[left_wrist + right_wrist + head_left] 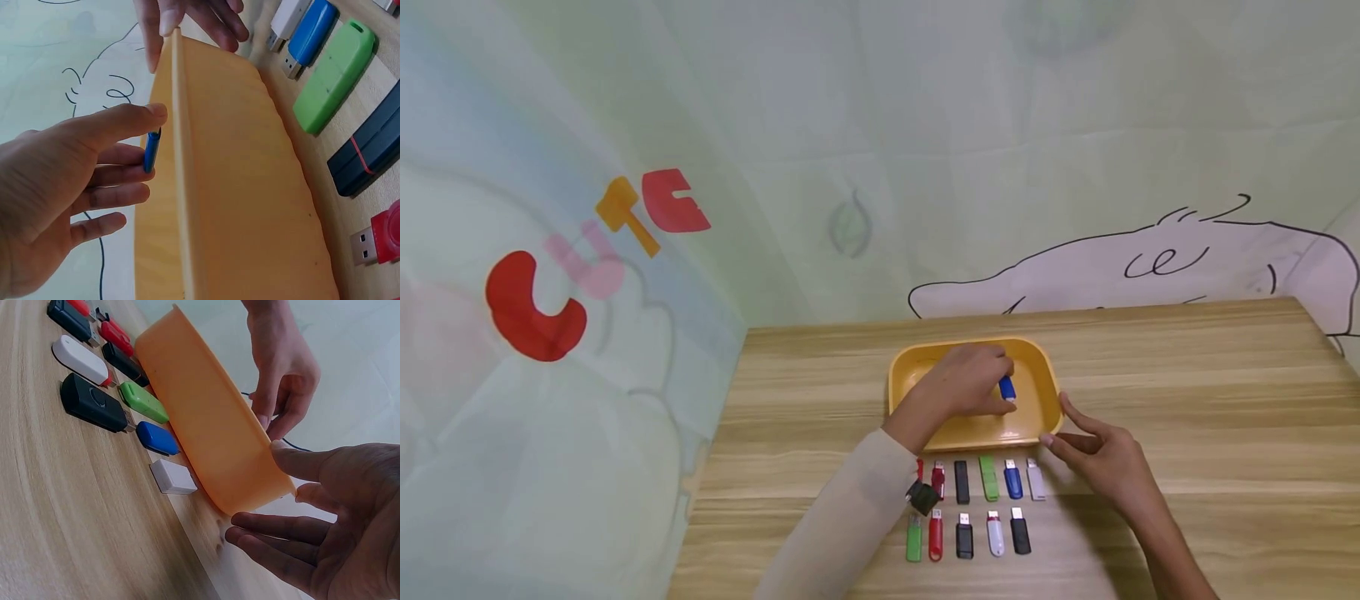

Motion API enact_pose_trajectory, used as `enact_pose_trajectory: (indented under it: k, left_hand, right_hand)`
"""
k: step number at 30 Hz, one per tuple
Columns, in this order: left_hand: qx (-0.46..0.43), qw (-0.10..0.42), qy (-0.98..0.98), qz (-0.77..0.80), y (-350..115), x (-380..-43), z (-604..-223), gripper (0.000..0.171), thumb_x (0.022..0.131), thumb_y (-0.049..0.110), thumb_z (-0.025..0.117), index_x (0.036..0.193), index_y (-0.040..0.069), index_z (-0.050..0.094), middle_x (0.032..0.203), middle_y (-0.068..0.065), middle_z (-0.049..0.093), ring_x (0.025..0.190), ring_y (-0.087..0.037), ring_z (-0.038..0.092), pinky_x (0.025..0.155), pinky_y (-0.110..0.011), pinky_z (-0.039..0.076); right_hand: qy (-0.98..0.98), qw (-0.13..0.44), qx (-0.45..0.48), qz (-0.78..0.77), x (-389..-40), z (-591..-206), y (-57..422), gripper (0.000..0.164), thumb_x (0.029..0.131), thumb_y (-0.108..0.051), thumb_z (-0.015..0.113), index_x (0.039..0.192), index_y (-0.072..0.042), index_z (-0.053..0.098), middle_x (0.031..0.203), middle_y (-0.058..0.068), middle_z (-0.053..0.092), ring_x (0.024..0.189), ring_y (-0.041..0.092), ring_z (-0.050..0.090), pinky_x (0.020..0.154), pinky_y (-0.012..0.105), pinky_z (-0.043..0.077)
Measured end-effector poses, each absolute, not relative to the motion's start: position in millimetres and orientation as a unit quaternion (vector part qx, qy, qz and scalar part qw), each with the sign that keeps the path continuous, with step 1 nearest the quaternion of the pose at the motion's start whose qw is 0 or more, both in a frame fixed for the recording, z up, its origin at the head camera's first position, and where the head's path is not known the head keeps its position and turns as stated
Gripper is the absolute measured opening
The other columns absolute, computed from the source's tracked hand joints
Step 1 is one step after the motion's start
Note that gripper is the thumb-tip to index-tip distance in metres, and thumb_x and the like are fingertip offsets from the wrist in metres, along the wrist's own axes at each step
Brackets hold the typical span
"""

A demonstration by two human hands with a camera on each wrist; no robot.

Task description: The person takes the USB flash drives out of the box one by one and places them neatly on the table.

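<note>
My left hand (966, 383) reaches into a yellow-orange plastic tray (898, 368) and pinches a blue USB stick (1007, 387) between thumb and fingers. In the left wrist view that same blue stick (151, 150) stands on edge beyond the tray's rim. At the tray's near right corner, my right hand (1105, 462) pinches the rim between thumb and index finger; its other fingers extend below the rim in the right wrist view. Two rows of USB sticks lie in front of the tray, among them a green one (989, 478), a second blue one (1013, 479) and a black one (1020, 531).
The wooden table (1210, 400) extends to both sides of the tray. A printed fabric backdrop (1000, 150) hangs behind and to the left. A black wrist device (922, 497) on the left arm partly covers the left end of the rows.
</note>
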State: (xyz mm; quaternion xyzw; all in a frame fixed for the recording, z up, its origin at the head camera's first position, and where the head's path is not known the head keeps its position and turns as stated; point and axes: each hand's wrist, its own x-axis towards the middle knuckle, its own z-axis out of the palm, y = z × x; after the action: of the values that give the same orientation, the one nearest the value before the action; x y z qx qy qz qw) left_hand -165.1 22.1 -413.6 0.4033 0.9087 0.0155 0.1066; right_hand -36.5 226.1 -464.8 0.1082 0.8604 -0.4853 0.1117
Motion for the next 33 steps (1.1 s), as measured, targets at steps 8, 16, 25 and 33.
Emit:
enact_pose_trajectory:
  k: [8, 16, 25, 33]
  left_hand:
    - [0.410, 0.087, 0.908, 0.021, 14.9, -152.7, -406.4, 0.051, 0.094, 0.055, 0.077, 0.128, 0.017, 0.073, 0.112, 0.005, 0.069, 0.090, -0.008, 0.058, 0.078, -0.016, 0.048]
    - [0.413, 0.077, 0.907, 0.015, 9.2, -138.8, -398.1, 0.054, 0.093, 0.056, 0.077, 0.131, 0.018, 0.071, 0.120, 0.004, 0.069, 0.099, -0.010, 0.059, 0.090, -0.021, 0.051]
    - [0.427, 0.056, 0.903, -0.006, 4.6, -119.7, -384.7, 0.057, 0.095, 0.059, 0.073, 0.136, 0.020, 0.068, 0.130, 0.005, 0.069, 0.111, -0.010, 0.062, 0.104, -0.027, 0.051]
    - [0.437, 0.039, 0.899, 0.004, 2.5, -106.7, -379.9, 0.058, 0.095, 0.063, 0.070, 0.133, 0.019, 0.068, 0.125, 0.006, 0.068, 0.106, -0.009, 0.060, 0.101, -0.026, 0.051]
  right_hand:
    - [0.859, 0.103, 0.104, -0.490, -35.9, -466.6, 225.5, 0.079, 0.095, -0.045, 0.079, 0.160, -0.021, 0.041, 0.122, 0.021, 0.075, 0.128, 0.046, 0.066, 0.098, 0.055, 0.058]
    - [0.861, 0.109, 0.106, -0.485, -35.3, -465.2, 225.3, 0.081, 0.095, -0.048, 0.078, 0.161, -0.022, 0.039, 0.123, 0.020, 0.075, 0.130, 0.048, 0.063, 0.100, 0.059, 0.056]
    - [0.859, 0.110, 0.109, -0.488, -35.4, -464.7, 225.2, 0.081, 0.095, -0.046, 0.079, 0.162, -0.022, 0.038, 0.124, 0.020, 0.075, 0.131, 0.047, 0.062, 0.102, 0.058, 0.055]
    - [0.857, 0.110, 0.109, -0.492, -35.3, -465.0, 224.6, 0.080, 0.095, -0.045, 0.079, 0.161, -0.023, 0.039, 0.124, 0.019, 0.075, 0.131, 0.046, 0.063, 0.100, 0.056, 0.057]
